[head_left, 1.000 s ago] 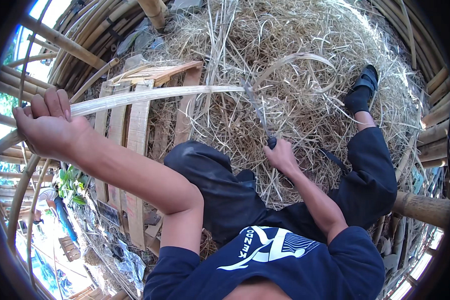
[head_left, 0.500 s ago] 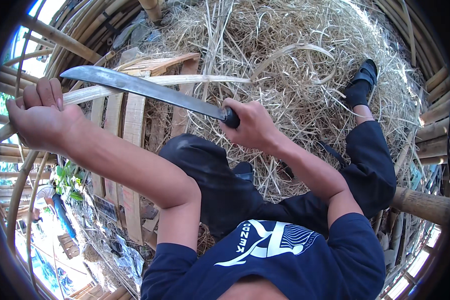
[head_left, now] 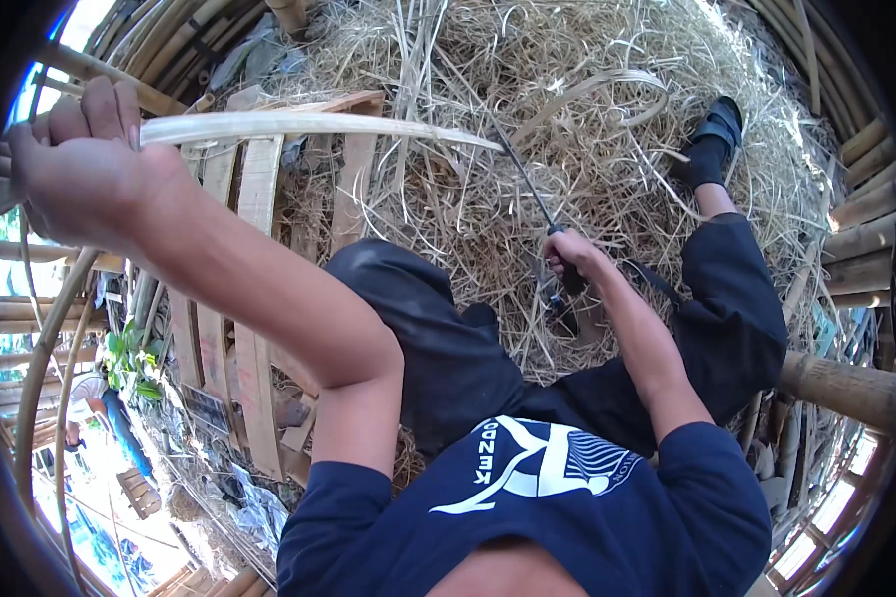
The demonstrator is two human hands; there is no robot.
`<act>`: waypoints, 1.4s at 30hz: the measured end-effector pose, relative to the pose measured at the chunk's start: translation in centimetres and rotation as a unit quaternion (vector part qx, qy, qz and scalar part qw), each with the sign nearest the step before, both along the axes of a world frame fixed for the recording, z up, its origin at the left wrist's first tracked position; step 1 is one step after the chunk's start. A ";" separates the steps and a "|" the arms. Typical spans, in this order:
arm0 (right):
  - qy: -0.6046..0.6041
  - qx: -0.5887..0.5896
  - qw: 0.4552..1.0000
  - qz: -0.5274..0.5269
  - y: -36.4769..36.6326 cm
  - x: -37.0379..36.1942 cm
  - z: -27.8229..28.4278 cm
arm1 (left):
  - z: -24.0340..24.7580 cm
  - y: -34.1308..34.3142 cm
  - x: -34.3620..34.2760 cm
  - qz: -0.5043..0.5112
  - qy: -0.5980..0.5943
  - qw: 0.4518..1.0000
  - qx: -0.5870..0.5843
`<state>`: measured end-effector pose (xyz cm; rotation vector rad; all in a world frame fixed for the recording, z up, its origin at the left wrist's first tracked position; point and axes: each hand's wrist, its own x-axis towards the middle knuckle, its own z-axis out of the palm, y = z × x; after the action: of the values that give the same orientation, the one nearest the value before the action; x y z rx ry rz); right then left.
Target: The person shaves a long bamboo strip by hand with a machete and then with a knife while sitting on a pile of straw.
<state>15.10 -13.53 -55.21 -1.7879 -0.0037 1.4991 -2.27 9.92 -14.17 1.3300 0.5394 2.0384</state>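
My left hand (head_left: 100, 184) is raised at the far left, its fingers closed round a long pale bamboo strip (head_left: 299, 122). The strip runs from there to the right, above the wooden slats. In my right hand (head_left: 575, 256) is the dark handle of a machete, held low in front of my knees. Its blade (head_left: 533, 187) appears nearly edge-on, slanting up and left to the strip's right end. I cannot tell whether blade and strip touch. A thin curled shaving (head_left: 607, 76) loops out near that end.
Bamboo shavings (head_left: 438, 234) cover the ground thickly. A wooden pallet (head_left: 257, 189) lies beneath my left forearm. My sandalled foot (head_left: 719, 129) rests among the shavings at right. A thick bamboo pole (head_left: 846, 391) juts in at right, and a green plant (head_left: 134, 363) grows at left.
The machete has swung down and right, from lying across the strip to pointing at its right end. My left hand has risen slightly with the strip.
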 end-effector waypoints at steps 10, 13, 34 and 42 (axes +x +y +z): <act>-0.019 -0.012 1.000 -0.016 0.9 -1.3 0.9 | -0.3 0.6 -0.3 -0.045 -0.015 0.999 -0.007; -0.368 -0.025 0.920 0.135 1.7 -3.8 3.5 | -0.1 0.1 -0.1 -0.026 -0.045 0.998 -0.032; -0.177 -0.066 0.968 0.168 -1.8 1.6 -2.6 | -0.7 1.7 -0.6 0.005 -0.043 0.999 -0.028; 0.352 0.088 0.925 -0.114 -1.2 -1.1 -4.0 | -2.0 4.5 -2.5 -0.115 -0.025 0.993 -0.001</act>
<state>14.00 -14.74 -59.25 -0.9919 0.4018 1.8183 -4.78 14.42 -16.16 1.2737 0.3475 1.8752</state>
